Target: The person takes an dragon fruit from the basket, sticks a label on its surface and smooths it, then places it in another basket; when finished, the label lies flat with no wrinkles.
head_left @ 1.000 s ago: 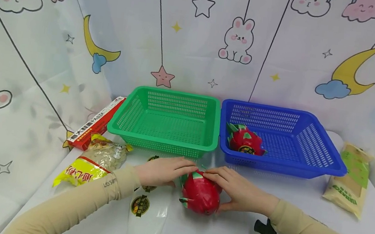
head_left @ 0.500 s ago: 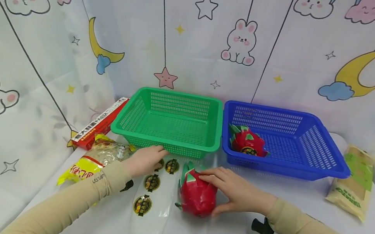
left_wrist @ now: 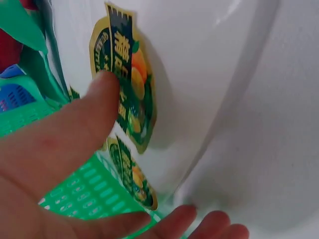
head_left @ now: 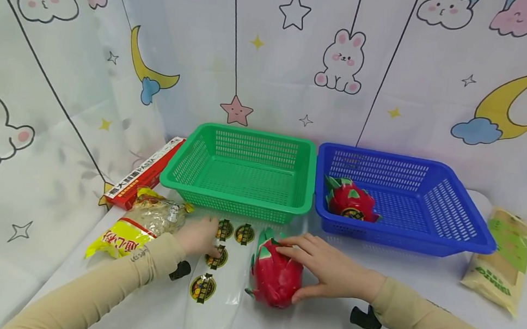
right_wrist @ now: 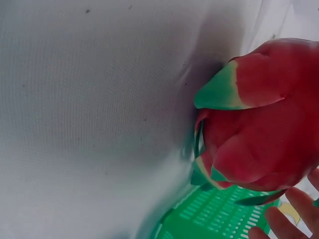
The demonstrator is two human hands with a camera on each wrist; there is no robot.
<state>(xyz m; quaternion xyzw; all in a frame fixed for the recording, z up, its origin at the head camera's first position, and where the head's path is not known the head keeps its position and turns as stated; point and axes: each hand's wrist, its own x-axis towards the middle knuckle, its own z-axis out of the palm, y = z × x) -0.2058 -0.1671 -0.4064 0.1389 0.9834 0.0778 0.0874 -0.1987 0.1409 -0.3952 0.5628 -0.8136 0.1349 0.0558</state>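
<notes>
A red dragon fruit (head_left: 276, 278) with green-tipped scales lies on the table. My right hand (head_left: 329, 268) holds it from the right, fingers over its top and thumb at its near side. Left of the fruit lies a white sheet (head_left: 211, 320) bearing several dark, gold-edged fruit stickers. Over the sheet's left edge is my left hand (head_left: 199, 236). In the left wrist view its thumb (left_wrist: 102, 99) touches one sticker (left_wrist: 142, 99), while the other fingers stretch out apart from the thumb.
A green basket (head_left: 239, 204) and a blue basket (head_left: 412, 243) stand behind; the blue one contains another dragon fruit (head_left: 355, 198). At left are a red pasta box (head_left: 144, 172) and a yellow noodle bag (head_left: 131, 233). A beige packet (head_left: 501, 259) lies at right.
My left hand has left the dragon fruit and moved left to the sticker sheet, its thumb now on a sticker. My right hand stays on the fruit, which has tipped slightly.
</notes>
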